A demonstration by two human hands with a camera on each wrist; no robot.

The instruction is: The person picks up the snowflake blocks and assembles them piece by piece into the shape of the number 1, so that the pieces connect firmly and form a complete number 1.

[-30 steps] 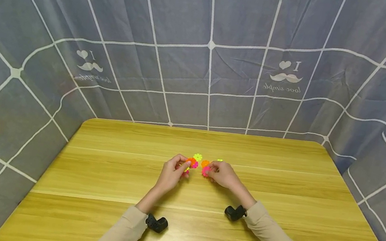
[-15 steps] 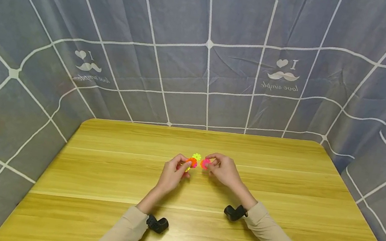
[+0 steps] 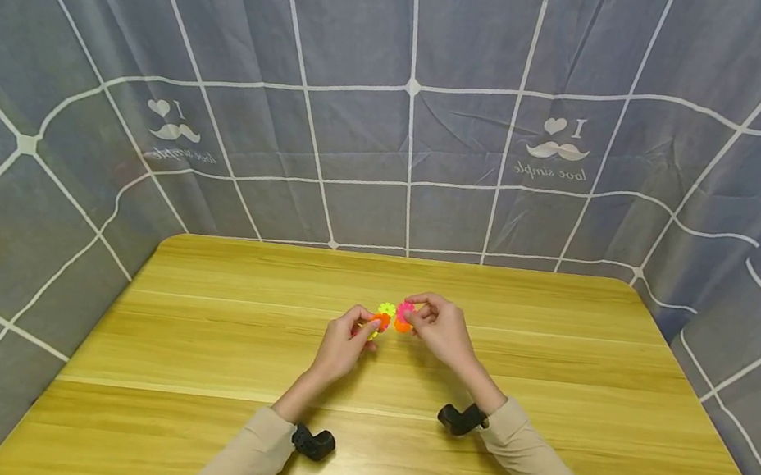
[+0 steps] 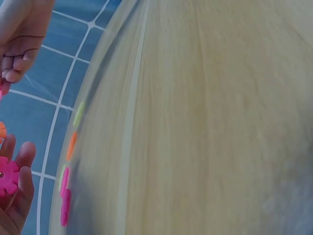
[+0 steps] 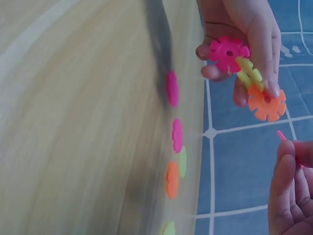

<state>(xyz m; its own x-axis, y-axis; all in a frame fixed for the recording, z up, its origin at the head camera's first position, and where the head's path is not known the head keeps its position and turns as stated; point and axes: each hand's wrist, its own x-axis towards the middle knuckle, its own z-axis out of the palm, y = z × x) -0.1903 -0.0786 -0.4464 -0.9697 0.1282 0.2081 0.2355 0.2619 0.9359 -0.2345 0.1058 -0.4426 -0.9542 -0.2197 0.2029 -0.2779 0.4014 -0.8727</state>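
My left hand [image 3: 339, 345] holds a short chain of notched flower-shaped plastic discs, seen best in the right wrist view: a pink disc [image 5: 221, 49], a yellow disc [image 5: 251, 75] set crosswise between, and an orange disc [image 5: 260, 106] under the thumb. My right hand [image 3: 442, 333] pinches a single pink disc [image 3: 404, 308] between thumb and fingers. In the right wrist view this disc [image 5: 281, 134] appears edge-on, a small gap below the orange one. Both hands are above the table, close together.
Loose discs lie flat on the wooden table [image 3: 219, 361] beyond the hands: two pink ones [image 5: 177, 136], an orange one [image 5: 172, 180] and yellow-green ones [image 5: 183, 162]. A grey curtain [image 3: 359, 134] with white lines hangs behind the table's far edge.
My right hand has moved away from me and slightly left with the pink disc, which now overlaps the loose orange disc's far side. My left hand has shifted very slightly right, still holding its chain.
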